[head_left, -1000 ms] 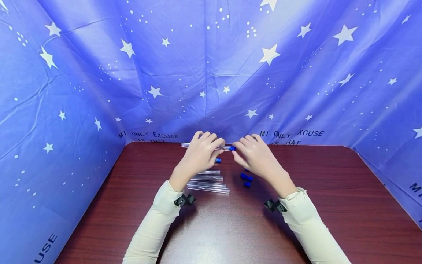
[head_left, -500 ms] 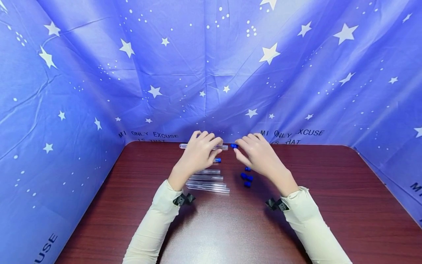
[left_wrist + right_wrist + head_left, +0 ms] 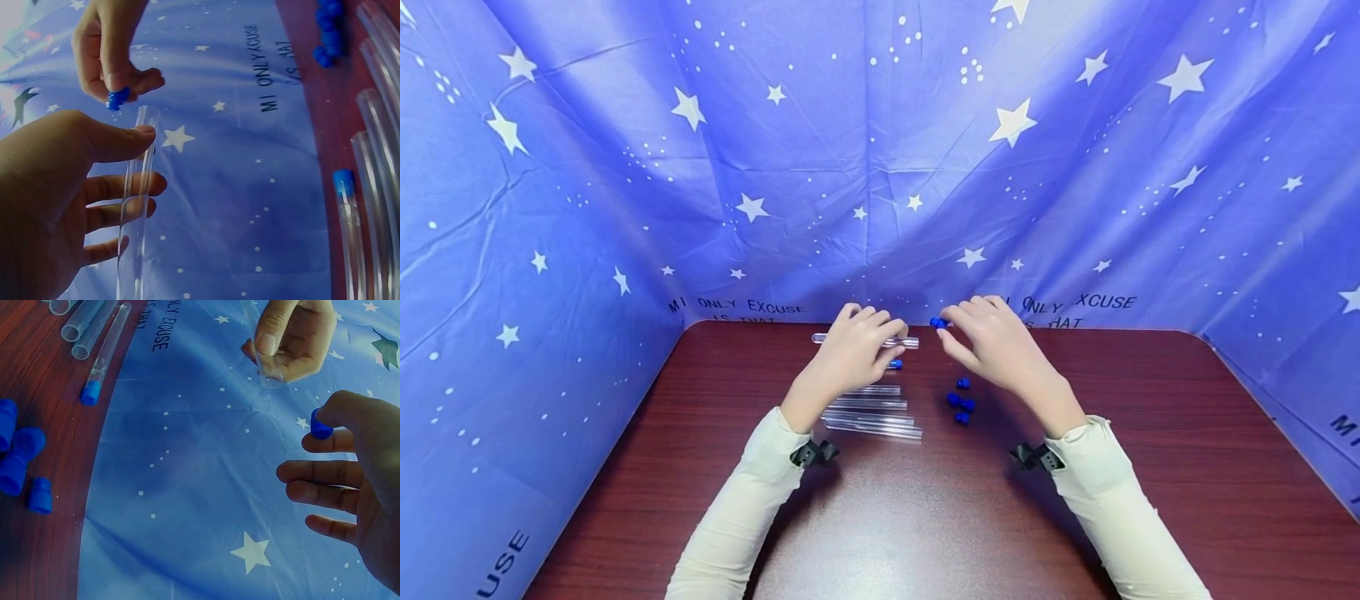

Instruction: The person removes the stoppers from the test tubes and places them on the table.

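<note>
My left hand (image 3: 852, 348) grips a clear test tube (image 3: 139, 206) near its mouth, thumb on one side and fingers on the other. The tube lies sideways in the head view, its uncapped end toward the right. A blue cap (image 3: 321, 425) is pinched between thumb and index finger of my right hand (image 3: 1000, 343), apart from the tube's mouth. The right hand's other fingers extend loosely. Beneath the left hand lies a test tube with a blue cap (image 3: 344, 182) on its end.
Several uncapped test tubes (image 3: 880, 422) lie side by side on the dark red wooden table (image 3: 880, 517), nearer the person. Several loose blue caps (image 3: 962, 401) sit to their right. A blue starry cloth (image 3: 865, 167) hangs behind the table's far edge.
The blue cap has come off the tube's mouth and moved right and slightly up in the right hand. The left hand keeps hold of the tube, nearly in place.
</note>
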The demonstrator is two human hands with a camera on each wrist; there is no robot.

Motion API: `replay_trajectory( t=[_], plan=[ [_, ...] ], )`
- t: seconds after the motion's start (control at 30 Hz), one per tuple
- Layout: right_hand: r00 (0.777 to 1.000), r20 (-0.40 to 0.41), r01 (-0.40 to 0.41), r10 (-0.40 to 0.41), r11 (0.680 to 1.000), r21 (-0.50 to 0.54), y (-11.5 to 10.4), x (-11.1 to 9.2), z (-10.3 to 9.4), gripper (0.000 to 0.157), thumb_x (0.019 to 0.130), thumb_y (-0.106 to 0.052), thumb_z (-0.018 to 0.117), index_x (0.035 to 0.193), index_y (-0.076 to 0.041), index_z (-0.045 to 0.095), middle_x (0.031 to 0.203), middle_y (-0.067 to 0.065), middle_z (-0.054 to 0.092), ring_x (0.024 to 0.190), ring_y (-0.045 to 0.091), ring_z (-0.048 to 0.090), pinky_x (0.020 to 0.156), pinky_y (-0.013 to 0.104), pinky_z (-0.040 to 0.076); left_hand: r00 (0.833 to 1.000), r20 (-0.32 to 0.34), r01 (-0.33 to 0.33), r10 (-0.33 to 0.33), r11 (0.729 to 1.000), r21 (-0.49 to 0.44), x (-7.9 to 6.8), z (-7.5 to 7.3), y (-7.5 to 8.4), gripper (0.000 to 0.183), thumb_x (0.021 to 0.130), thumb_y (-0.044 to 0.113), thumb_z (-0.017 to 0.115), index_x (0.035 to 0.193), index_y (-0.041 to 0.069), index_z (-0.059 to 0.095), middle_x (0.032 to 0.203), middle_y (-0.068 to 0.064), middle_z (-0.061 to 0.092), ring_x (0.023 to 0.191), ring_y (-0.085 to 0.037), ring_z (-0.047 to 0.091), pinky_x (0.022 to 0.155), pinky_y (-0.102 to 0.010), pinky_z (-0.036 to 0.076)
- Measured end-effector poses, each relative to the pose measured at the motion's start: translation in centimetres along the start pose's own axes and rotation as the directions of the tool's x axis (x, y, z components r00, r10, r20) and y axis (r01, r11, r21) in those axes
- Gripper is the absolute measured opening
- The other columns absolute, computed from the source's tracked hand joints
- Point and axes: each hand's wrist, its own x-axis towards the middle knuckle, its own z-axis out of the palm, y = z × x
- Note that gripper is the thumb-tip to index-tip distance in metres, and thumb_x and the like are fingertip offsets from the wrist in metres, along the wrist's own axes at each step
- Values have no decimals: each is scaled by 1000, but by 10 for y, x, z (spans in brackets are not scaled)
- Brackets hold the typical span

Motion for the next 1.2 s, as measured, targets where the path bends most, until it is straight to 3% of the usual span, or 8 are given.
replay_trajectory(
  t=[0.4, 0.63, 0.87, 1.1, 1.2],
  plan=[
    [993, 114, -12, 13, 1000, -3, 6, -10, -2, 22, 94, -24, 65, 102, -4, 68, 85, 8, 69, 83, 30, 62, 81, 47, 48, 990, 142, -4, 3, 1000, 11, -11, 11, -10, 5, 94, 21, 69, 98, 18, 68, 85, 3, 69, 84, -20, 65, 88, -42, 48],
    [984, 180, 2, 0, 1000, -13, 9, -17, 1, 21, 94, -24, 64, 100, -4, 66, 81, 7, 66, 79, 29, 61, 81, 46, 48, 970, 241, 14, -18, 1000, 20, -16, 22, -16, 7, 93, 18, 66, 100, 19, 68, 89, 3, 70, 91, -20, 68, 90, -41, 47],
    [964, 268, 15, -9, 1000, -22, 13, -29, 7, 20, 94, -21, 65, 103, -4, 67, 82, 7, 66, 80, 28, 63, 82, 46, 50, 960, 280, 21, -21, 1000, 3, -19, 31, -19, 11, 93, 15, 66, 104, 18, 69, 95, 2, 73, 93, -21, 69, 88, -41, 46],
    [951, 305, 64, -44, 996, -54, 19, -41, 18, 15, 92, -21, 68, 93, -7, 62, 73, 4, 60, 76, 27, 63, 82, 46, 51, 933, 358, 36, -31, 999, -7, -21, 38, -19, 16, 93, 14, 65, 109, 16, 69, 98, -1, 73, 96, -23, 69, 90, -43, 46],
    [944, 326, 68, -44, 996, -65, 21, -45, 22, 17, 91, -21, 69, 88, -8, 59, 71, 2, 58, 75, 27, 63, 80, 45, 50, 930, 368, 28, -25, 1000, -2, -22, 43, -20, 14, 93, 15, 66, 107, 17, 68, 97, 0, 73, 95, -22, 69, 89, -41, 46]
  ],
)
